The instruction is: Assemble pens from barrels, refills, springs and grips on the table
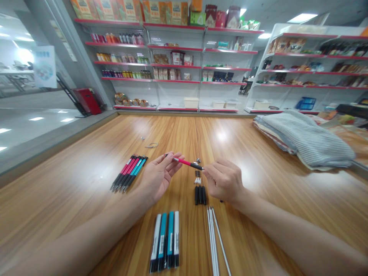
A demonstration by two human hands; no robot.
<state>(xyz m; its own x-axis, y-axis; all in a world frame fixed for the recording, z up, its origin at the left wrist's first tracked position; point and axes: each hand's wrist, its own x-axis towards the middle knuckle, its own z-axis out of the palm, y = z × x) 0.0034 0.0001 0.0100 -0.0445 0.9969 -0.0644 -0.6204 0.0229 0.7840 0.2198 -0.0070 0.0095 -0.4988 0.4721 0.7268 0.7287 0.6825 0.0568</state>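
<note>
My left hand (159,174) and my right hand (224,180) hold one red pen (185,162) level between them above the wooden table (86,184). The left fingers pinch its rear end, and the right fingers pinch its black tip end. Several finished red and blue pens (129,172) lie in a bunch to the left. Blue and white pen barrels (166,239) lie in a row near me. White refill tubes (214,237) lie to their right. Black grip pieces (200,194) and tiny parts (197,176) sit under the held pen.
A stack of folded striped cloths (304,138) lies on the table at the right. A small ring and clip (151,145) rest further back. Store shelves with goods (175,57) stand behind the table. A red box (87,100) sits on the floor at left.
</note>
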